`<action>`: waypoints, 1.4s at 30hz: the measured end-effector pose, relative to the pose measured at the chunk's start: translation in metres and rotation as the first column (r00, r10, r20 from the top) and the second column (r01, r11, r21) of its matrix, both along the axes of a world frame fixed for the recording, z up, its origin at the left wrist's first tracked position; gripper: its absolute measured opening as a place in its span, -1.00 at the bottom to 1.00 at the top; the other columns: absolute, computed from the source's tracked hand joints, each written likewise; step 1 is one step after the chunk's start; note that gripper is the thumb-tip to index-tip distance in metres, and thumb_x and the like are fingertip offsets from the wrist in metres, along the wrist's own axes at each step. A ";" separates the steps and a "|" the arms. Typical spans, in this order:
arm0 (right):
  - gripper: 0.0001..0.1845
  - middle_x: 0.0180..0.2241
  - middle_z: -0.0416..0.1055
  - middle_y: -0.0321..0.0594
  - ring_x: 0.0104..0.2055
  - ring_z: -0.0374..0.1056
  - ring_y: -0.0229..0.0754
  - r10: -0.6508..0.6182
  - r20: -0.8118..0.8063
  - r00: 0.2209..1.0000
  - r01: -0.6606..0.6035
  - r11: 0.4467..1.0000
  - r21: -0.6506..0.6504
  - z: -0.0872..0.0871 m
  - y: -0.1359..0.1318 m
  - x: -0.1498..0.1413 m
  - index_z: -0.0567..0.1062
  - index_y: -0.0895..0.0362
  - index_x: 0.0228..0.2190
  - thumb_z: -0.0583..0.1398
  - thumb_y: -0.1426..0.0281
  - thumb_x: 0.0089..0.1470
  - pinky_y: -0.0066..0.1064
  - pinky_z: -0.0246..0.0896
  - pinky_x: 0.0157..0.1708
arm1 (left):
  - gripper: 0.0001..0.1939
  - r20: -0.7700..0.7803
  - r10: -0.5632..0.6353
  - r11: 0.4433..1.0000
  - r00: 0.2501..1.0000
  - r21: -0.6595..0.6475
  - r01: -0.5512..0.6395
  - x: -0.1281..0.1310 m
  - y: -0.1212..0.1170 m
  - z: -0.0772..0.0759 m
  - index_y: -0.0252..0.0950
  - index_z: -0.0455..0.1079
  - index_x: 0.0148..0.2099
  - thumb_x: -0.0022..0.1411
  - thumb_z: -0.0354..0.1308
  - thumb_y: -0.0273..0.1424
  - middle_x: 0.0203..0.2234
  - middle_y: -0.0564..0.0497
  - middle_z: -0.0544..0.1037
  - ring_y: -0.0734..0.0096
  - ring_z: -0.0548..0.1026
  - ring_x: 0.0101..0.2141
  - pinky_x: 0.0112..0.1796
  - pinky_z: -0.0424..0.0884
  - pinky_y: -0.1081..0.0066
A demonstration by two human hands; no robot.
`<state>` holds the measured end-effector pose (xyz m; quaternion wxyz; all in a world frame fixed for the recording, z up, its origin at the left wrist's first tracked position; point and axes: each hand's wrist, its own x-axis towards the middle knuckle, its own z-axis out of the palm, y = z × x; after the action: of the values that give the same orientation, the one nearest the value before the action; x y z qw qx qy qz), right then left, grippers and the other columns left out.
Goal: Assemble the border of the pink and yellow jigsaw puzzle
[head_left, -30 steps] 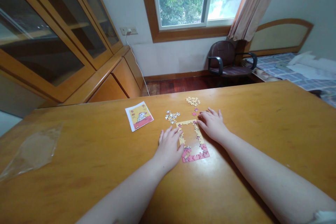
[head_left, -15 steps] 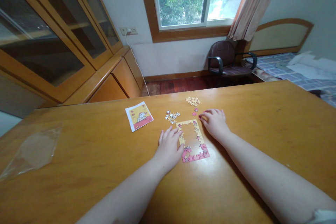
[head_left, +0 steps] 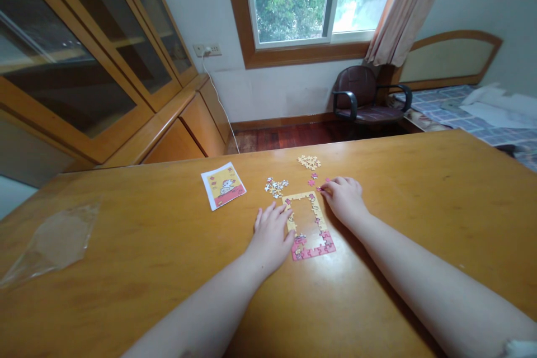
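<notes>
A jigsaw puzzle border (head_left: 328,242), yellow above and pink below, lies on the table with its middle unfilled. Over its left edge rests my left hand (head_left: 272,233), fingers spread and holding nothing. My right hand (head_left: 344,197) is just past the upper right corner, thumb and fingertips pinched on a small pink puzzle piece (head_left: 319,189). Loose pink pieces (head_left: 311,183) lie close to those fingertips. Beyond the border sit a pile of white patterned pieces (head_left: 276,186) and a pile of yellow pieces (head_left: 309,162).
A picture card (head_left: 224,185) showing a white animal on yellow and pink lies left of the pieces. Far left on the table (head_left: 159,268) is a clear plastic bag (head_left: 54,240). Beyond the table's back edge stand an office chair (head_left: 356,92) and a glass-door cabinet (head_left: 126,95).
My right fingertips have shifted slightly, and the pinched pink piece now shows at their tips. Another pink piece has come into view behind them. My left hand stays put.
</notes>
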<state>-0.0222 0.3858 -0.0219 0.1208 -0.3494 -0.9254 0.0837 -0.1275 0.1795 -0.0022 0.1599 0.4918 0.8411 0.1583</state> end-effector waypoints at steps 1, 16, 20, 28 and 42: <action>-0.76 -0.21 0.46 -0.13 -0.11 0.19 0.02 -0.001 0.006 1.000 0.001 1.000 -0.005 0.001 -0.001 0.001 0.60 0.00 -0.30 0.13 0.27 0.16 -0.13 -0.01 -0.07 | -0.52 -0.001 0.000 1.000 1.000 0.000 0.000 0.000 0.000 0.000 -0.21 0.27 0.19 0.22 -0.01 -0.30 0.21 -0.03 0.27 0.13 0.05 0.26 0.25 -0.16 -0.01; -0.81 -0.26 0.48 -0.13 -0.15 0.26 0.02 0.025 0.150 0.988 -0.026 1.000 0.004 0.015 0.005 0.013 0.58 0.04 -0.38 0.16 0.29 0.11 -0.19 -0.02 -0.18 | -0.50 -0.003 0.013 1.000 1.000 0.005 -0.013 -0.001 0.000 -0.003 -0.22 0.26 0.21 0.22 -0.01 -0.29 0.22 -0.03 0.26 0.12 0.05 0.26 0.25 -0.16 -0.02; -0.75 -0.24 0.48 -0.13 -0.16 0.29 -0.01 0.030 0.127 0.991 -0.028 1.000 -0.012 0.011 0.003 0.009 0.56 0.06 -0.34 0.16 0.19 0.11 -0.22 0.02 -0.19 | -0.50 0.001 0.009 1.000 1.000 0.005 -0.009 -0.001 0.000 -0.002 -0.22 0.26 0.21 0.22 -0.01 -0.30 0.22 -0.04 0.26 0.13 0.05 0.26 0.25 -0.16 -0.02; -0.74 -0.26 0.49 -0.11 -0.19 0.36 -0.07 0.043 0.203 0.978 -0.038 0.999 -0.029 0.025 0.005 0.015 0.58 0.07 -0.35 0.10 0.27 0.16 -0.31 0.07 -0.26 | -0.49 0.000 0.010 1.000 1.000 0.006 -0.010 -0.001 0.000 -0.001 -0.23 0.25 0.21 0.22 -0.01 -0.30 0.22 -0.03 0.26 0.13 0.05 0.26 0.25 -0.16 -0.01; -0.77 -0.21 0.51 -0.16 -0.20 0.41 -0.08 0.122 0.299 0.946 -0.094 0.990 -0.108 0.034 0.004 0.019 0.59 0.04 -0.31 0.12 0.35 0.13 -0.36 0.15 -0.27 | -0.50 0.003 0.013 1.000 1.000 0.012 -0.014 -0.001 0.001 -0.002 -0.24 0.27 0.20 0.21 0.00 -0.31 0.21 -0.05 0.27 0.10 0.06 0.26 0.25 -0.14 -0.04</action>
<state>-0.0028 0.3896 0.0121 -0.0444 -0.3121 -0.9458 0.0781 -0.1282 0.1806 -0.0042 0.1572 0.4868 0.8432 0.1650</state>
